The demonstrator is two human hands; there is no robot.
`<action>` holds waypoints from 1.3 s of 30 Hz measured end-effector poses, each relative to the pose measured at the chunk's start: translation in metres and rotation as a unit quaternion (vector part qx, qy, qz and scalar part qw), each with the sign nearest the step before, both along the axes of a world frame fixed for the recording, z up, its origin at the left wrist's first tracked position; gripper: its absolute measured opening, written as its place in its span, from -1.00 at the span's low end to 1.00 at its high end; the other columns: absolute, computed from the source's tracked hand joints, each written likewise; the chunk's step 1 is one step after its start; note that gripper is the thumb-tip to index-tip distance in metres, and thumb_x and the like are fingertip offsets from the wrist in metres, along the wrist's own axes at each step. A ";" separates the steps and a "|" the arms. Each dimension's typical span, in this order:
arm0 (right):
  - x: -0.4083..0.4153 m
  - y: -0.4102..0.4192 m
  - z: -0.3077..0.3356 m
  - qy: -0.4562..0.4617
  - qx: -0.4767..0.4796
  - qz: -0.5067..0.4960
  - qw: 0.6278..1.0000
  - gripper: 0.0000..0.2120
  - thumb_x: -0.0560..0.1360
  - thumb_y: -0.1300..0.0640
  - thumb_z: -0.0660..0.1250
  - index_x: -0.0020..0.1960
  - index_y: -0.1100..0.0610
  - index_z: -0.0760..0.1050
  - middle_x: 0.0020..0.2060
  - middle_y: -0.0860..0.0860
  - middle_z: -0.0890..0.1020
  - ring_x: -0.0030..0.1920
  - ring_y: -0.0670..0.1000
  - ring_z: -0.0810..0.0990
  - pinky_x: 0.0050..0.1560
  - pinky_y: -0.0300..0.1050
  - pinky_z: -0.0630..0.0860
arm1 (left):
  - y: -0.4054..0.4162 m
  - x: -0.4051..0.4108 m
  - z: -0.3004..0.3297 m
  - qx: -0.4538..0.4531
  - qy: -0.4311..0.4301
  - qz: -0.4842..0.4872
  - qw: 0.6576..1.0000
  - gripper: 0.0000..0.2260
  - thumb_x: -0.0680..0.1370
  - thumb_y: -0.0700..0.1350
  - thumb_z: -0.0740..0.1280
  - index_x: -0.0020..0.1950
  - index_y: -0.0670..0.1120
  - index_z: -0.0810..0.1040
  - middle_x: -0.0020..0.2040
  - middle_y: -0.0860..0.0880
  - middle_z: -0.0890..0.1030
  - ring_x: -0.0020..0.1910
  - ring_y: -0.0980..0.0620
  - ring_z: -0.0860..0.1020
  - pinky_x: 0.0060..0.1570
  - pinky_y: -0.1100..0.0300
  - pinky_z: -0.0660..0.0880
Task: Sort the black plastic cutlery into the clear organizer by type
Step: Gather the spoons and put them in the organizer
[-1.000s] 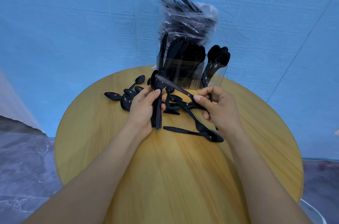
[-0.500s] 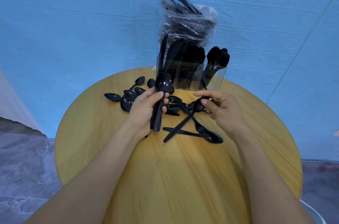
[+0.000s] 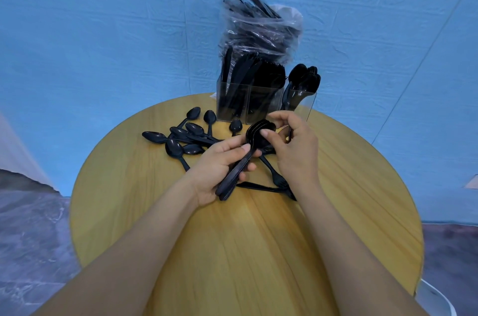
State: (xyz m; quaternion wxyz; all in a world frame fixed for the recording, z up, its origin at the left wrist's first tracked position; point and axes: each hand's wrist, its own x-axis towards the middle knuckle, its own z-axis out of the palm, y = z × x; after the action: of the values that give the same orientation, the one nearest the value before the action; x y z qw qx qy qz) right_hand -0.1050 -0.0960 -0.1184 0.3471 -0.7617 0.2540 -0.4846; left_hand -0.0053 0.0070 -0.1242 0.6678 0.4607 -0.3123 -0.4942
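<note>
Setting: we face a round wooden worktop (image 3: 258,251) against a blue wall.
Left hand (image 3: 219,168): grasps our spoon stack (image 3: 241,163), bowls toward the far edge.
Right hand (image 3: 294,150): pinches the stack's bowls.
Organizer (image 3: 261,103): far edge, directly beyond the bowls, nearer our right hand.

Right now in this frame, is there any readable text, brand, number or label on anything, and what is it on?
None: no readable text, brand, number or sign appears anywhere in the head view.
Clear organizer: plain walls, no label.
Plastic bag behind it: wrinkled film, no legible print.
Stack of spoons in the left hand: plain black; any moulded marks are too small to tell.
Wooden table and blue backdrop: unmarked.
</note>
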 end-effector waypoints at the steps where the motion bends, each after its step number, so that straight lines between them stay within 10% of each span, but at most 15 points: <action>1: 0.001 0.000 -0.001 0.006 0.001 -0.002 1.000 -0.73 0.44 0.26 0.40 0.10 0.04 0.52 -0.17 -0.13 0.49 -0.28 -0.25 0.41 -0.17 -0.45 0.37 | 0.001 -0.001 0.000 0.003 0.003 -0.007 1.000 -0.76 0.62 -0.23 0.15 0.21 -0.09 0.52 -0.17 -0.05 0.59 -0.39 0.12 0.48 -0.47 0.35 0.41; 10: -0.002 -0.004 -0.002 0.032 0.029 0.041 0.998 -0.83 0.50 0.23 0.35 -0.04 -0.04 0.55 -0.23 -0.26 0.57 -0.17 -0.33 0.51 -0.16 -0.45 0.41 | 0.003 -0.003 -0.001 0.025 -0.118 -0.020 0.992 -0.77 0.63 -0.06 0.12 0.21 -0.04 0.50 -0.12 0.01 0.60 -0.39 0.14 0.47 -0.39 0.31 0.40; 16: 0.000 0.000 -0.006 0.021 0.007 0.036 0.999 -0.69 0.63 0.05 0.10 0.35 0.01 0.39 0.06 -0.08 0.57 -0.04 -0.25 0.51 0.04 -0.32 0.43 | -0.002 0.000 -0.004 0.002 -0.164 0.050 0.985 -0.78 0.65 -0.17 0.11 0.15 0.00 0.52 -0.14 0.02 0.54 -0.45 0.18 0.36 -0.42 0.32 0.35; 21: 0.002 0.006 -0.008 -0.028 0.024 0.059 0.998 -0.62 0.67 0.07 -0.01 0.46 -0.14 0.11 -0.23 -0.08 0.52 -0.27 -0.20 0.44 -0.15 -0.21 0.41 | -0.005 0.004 -0.006 -0.009 -0.172 0.126 0.977 -0.79 0.65 -0.17 0.12 0.15 0.01 0.51 -0.09 0.02 0.57 -0.45 0.19 0.38 -0.44 0.33 0.37; 28: 0.012 0.024 -0.011 0.036 0.056 0.068 0.995 -0.70 0.60 0.24 0.15 0.28 0.07 0.48 -0.20 -0.12 0.57 -0.18 -0.27 0.53 -0.14 -0.47 0.38 | -0.006 0.005 -0.008 -0.040 -0.188 0.162 0.968 -0.74 0.64 -0.18 0.13 0.30 -0.04 0.47 -0.12 0.00 0.56 -0.38 0.17 0.44 -0.38 0.31 0.42; 35: 0.023 0.036 -0.012 0.033 0.060 0.056 0.996 -0.73 0.60 0.17 0.18 0.26 0.06 0.53 0.04 -0.05 0.59 0.05 -0.09 0.57 0.11 -0.02 0.54 | -0.009 0.003 -0.009 -0.065 -0.140 0.154 0.976 -0.71 0.63 -0.22 0.16 0.33 -0.06 0.45 0.07 -0.24 0.58 -0.02 -0.03 0.57 -0.01 0.04 0.58; 39: 0.022 0.034 -0.008 0.000 0.147 0.119 0.982 -0.72 0.63 0.22 0.10 0.23 0.02 0.50 0.05 0.00 0.60 0.03 -0.06 0.57 -0.06 -0.17 0.58 | -0.009 0.003 -0.010 -0.083 -0.110 0.140 0.981 -0.70 0.62 -0.22 0.18 0.33 -0.02 0.46 0.02 -0.08 0.63 0.00 0.04 0.60 -0.11 0.16 0.58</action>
State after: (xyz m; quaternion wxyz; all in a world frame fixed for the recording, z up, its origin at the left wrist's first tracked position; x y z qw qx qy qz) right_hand -0.0830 -0.0616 -0.1265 0.5105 -0.7269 0.2300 -0.3975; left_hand -0.0021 -0.0021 -0.1343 0.7278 0.4943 -0.3564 -0.3145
